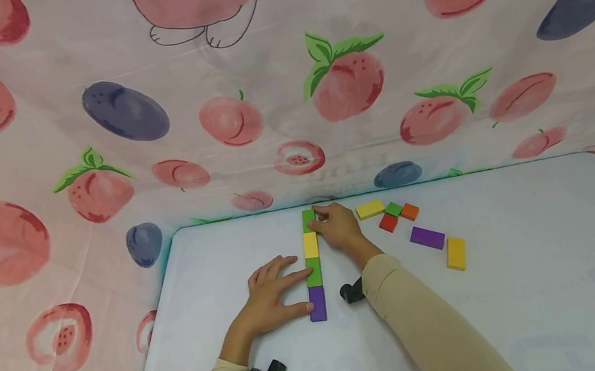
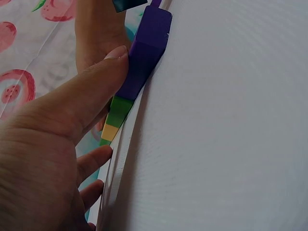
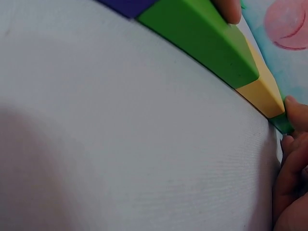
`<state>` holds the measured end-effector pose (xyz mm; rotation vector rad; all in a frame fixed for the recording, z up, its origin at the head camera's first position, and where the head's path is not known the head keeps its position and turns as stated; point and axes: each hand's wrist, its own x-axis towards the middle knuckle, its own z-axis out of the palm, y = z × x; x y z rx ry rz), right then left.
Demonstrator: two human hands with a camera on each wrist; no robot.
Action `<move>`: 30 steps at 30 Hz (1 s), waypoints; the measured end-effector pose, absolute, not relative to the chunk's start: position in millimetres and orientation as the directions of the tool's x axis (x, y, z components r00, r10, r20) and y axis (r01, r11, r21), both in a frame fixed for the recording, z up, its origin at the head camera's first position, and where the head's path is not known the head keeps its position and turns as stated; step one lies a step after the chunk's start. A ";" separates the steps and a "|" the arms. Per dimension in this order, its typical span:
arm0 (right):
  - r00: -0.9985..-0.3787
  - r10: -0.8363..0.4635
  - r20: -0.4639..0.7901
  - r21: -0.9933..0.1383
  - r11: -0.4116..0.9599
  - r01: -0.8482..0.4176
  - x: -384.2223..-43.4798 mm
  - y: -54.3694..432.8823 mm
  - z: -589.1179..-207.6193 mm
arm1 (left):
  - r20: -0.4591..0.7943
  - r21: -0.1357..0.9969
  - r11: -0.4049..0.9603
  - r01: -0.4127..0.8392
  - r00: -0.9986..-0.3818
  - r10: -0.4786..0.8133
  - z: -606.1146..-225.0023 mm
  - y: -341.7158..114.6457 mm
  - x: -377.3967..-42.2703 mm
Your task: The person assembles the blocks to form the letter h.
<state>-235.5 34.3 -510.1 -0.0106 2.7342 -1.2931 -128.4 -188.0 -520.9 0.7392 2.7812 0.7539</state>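
Observation:
A straight row of blocks runs away from me on the white table: a purple block nearest, then a green block, a yellow block and a far green block. My left hand lies along the row's left side, fingers spread. Its thumb touches the purple block and its index finger the nearer green block. At the far end, my right hand pinches the far green block between thumb and finger. The right wrist view shows the nearer green block and yellow block end to end.
Right of the row lie loose blocks: a pale yellow one, small green, red and orange ones, a purple one and a deeper yellow one. A fruit-print cloth hangs behind the table's back edge.

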 end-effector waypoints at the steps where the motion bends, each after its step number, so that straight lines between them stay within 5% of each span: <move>1: -0.993 -0.058 -0.103 -0.770 0.637 0.042 -235.4 34.2 -510.1 | -0.032 0.512 0.750 0.419 -0.863 0.504 -520.8 -188.2 -128.3; 11: -0.989 -0.078 -0.129 -0.778 0.626 0.052 -234.4 35.4 -510.4 | -0.032 0.512 0.751 0.418 -0.864 0.503 -520.8 -188.6 -128.1; 22: -0.954 -0.200 -0.224 -0.939 0.306 0.156 -228.9 63.6 -500.1 | -0.045 0.518 0.749 0.414 -0.861 0.507 -520.4 -188.0 -127.2; 30: -0.969 -0.223 -0.102 -0.884 0.467 -0.014 -219.3 103.7 -450.2 | -0.040 0.526 0.740 0.419 -0.857 0.514 -518.3 -188.5 -127.5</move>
